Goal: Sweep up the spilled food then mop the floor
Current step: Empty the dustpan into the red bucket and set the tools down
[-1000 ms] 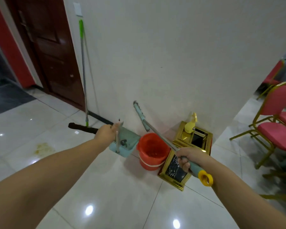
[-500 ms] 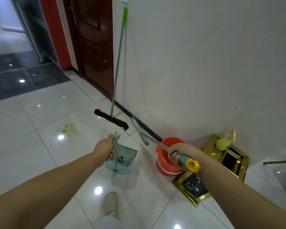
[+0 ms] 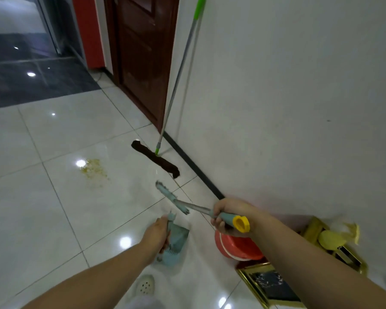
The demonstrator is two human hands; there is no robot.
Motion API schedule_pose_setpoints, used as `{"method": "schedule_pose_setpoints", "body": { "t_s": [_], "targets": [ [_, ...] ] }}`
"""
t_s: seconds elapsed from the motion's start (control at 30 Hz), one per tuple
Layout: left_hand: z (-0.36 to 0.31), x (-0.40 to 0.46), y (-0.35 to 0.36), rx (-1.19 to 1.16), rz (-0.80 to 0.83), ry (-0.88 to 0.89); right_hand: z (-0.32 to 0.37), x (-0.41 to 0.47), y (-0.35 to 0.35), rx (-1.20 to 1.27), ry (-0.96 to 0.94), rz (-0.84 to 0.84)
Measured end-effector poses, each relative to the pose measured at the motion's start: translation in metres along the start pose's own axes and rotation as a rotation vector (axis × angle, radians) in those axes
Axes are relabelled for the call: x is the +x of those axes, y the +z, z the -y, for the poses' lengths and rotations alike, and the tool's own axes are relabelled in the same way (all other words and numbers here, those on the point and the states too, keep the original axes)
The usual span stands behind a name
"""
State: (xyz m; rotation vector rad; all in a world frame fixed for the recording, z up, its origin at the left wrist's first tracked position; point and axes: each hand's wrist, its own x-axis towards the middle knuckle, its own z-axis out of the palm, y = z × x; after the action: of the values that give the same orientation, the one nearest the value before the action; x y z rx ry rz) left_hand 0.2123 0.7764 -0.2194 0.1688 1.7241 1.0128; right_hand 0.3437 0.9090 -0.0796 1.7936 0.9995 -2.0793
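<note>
A yellowish patch of spilled food [image 3: 93, 170] lies on the white floor tiles, ahead and to the left. My left hand [image 3: 157, 234] grips the handle of a teal dustpan [image 3: 173, 246], which hangs low over the floor. My right hand [image 3: 226, 214] grips the teal broom [image 3: 172, 198] near its yellow end cap, the brush head pointing forward toward the spill. A mop [image 3: 156, 158] with a green and silver pole and a dark flat head leans against the white wall beyond the broom.
An orange bucket [image 3: 239, 247] stands under my right forearm by the wall. A gold-framed bin [image 3: 270, 284] with a yellow object [image 3: 331, 238] is at the lower right. A dark wooden door [image 3: 143, 56] is ahead. My shoe [image 3: 145, 285] shows at the bottom.
The view has swung left and moved forward, so the spill is now closer. Both hands carried the dustpan and broom along, away from the bucket and gold bin. The dustpan hangs lower.
</note>
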Motion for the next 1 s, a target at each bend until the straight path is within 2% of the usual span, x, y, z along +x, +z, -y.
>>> {"method": "schedule_pose_setpoints", "body": {
  "t_s": [0.23, 0.47, 0.73, 0.87, 1.0],
  "targets": [
    [0.001, 0.032, 0.027, -0.039, 0.092, -0.151, 0.039, 0.029, 0.016, -0.061, 0.117, 0.056],
    [0.012, 0.044, 0.052, -0.144, 0.130, -0.364, 0.050, 0.039, 0.013, -0.434, 0.167, 0.052],
    [0.007, 0.040, 0.053, -0.226, 0.200, -0.456, 0.062, 0.029, -0.004, -0.792, 0.097, 0.172],
    [-0.003, 0.046, 0.057, -0.216, 0.250, -0.571, 0.061, 0.023, -0.014, -0.808, 0.078, 0.266],
    [-0.009, 0.058, 0.065, -0.238, 0.210, -0.603, 0.052, 0.021, -0.021, -0.752, 0.089, 0.347]
  ]
}}
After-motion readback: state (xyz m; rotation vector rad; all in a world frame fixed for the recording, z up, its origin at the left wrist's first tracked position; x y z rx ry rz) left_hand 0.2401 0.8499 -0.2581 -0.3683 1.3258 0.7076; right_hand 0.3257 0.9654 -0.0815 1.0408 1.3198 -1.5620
